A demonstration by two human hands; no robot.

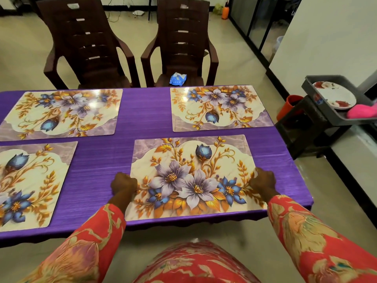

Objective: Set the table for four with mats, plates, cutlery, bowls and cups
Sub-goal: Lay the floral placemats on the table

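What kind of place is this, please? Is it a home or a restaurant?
Most likely a home dining area: a table under a purple cloth with floral mats, two brown plastic chairs facing it, and a side rack holding floral plates.

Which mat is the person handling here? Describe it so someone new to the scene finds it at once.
On the purple table lie four floral mats. The handled mat is the near right one, at the table's front edge. Unlike the other three, it has the left hand and right hand gripping its side edges.
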